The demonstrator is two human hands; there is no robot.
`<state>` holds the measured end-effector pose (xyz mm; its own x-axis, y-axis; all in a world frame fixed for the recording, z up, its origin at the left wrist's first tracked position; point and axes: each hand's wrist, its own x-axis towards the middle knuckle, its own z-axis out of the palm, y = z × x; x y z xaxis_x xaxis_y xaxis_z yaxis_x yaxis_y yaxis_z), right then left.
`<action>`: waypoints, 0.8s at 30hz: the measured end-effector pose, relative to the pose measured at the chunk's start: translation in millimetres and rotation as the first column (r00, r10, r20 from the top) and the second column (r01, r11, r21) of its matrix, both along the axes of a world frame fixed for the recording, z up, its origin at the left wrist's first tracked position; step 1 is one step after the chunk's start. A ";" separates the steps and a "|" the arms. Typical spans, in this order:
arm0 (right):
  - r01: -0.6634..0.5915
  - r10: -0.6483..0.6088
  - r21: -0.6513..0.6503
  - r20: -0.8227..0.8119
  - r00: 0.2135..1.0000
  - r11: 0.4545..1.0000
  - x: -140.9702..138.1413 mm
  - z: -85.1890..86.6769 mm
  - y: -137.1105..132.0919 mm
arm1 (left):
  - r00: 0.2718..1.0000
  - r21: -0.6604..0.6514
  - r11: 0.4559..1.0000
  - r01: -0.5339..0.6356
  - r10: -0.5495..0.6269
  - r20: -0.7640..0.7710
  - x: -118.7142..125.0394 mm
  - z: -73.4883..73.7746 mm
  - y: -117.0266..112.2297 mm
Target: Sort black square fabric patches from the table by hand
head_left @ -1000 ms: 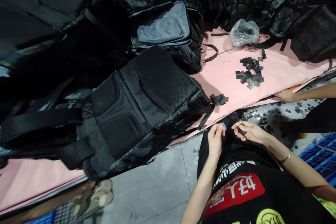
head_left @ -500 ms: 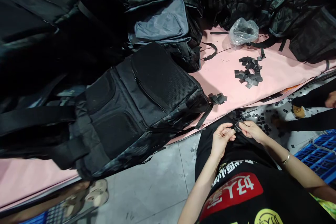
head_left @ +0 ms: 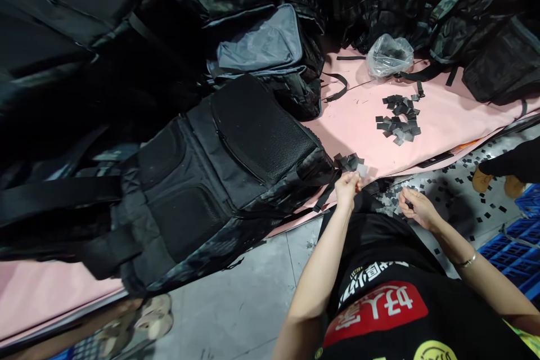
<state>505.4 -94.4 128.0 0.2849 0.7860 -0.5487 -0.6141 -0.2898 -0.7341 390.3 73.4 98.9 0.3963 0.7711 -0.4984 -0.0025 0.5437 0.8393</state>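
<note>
My left hand (head_left: 348,188) is at the table's front edge, fingertips pinching a small pale square piece (head_left: 361,170). Right beside that piece lies a small pile of dark square pieces (head_left: 346,162) on the pink table covering. My right hand (head_left: 418,208) is held above the floor, off the table, its fingers curled together. A dark bit shows at its fingertips, too small to make out. Left of my hands a black backpack (head_left: 248,135) lies flat, padded mesh side up. Further back is a larger group of dark squares (head_left: 399,118).
A clear plastic bag (head_left: 388,56) stands at the back of the pink table (head_left: 459,107). An opened bag with grey lining (head_left: 261,39) and more dark bags line the back. Dark squares litter the floor (head_left: 485,180). Blue crates (head_left: 510,259) are at right, near another person's shoes (head_left: 481,180).
My hands have moved apart. The left went up to the table edge with a pale square in its fingertips; the right moved right. The other person's leg and hand at right shifted.
</note>
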 end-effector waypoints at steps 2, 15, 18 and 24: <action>0.050 -0.050 0.003 -0.071 0.996 0.999 1.5 0.4 -1.1 | 0.999 -0.024 0.999 -0.046 0.045 -0.030 9.2 -10.4 11.8; -0.216 0.214 0.016 0.084 0.973 0.976 -19.7 -9.0 7.6 | 0.917 0.080 0.916 0.393 -0.397 0.039 -25.4 35.9 -71.9; -0.298 0.296 0.016 0.072 0.952 0.954 -23.5 -5.3 7.4 | 0.926 0.113 0.921 0.372 -0.377 0.019 -27.7 49.5 -79.4; -0.416 0.410 0.103 0.072 0.909 0.904 -18.2 10.2 -1.2 | 0.955 -0.070 0.971 0.231 -0.212 0.209 -29.1 47.1 -79.3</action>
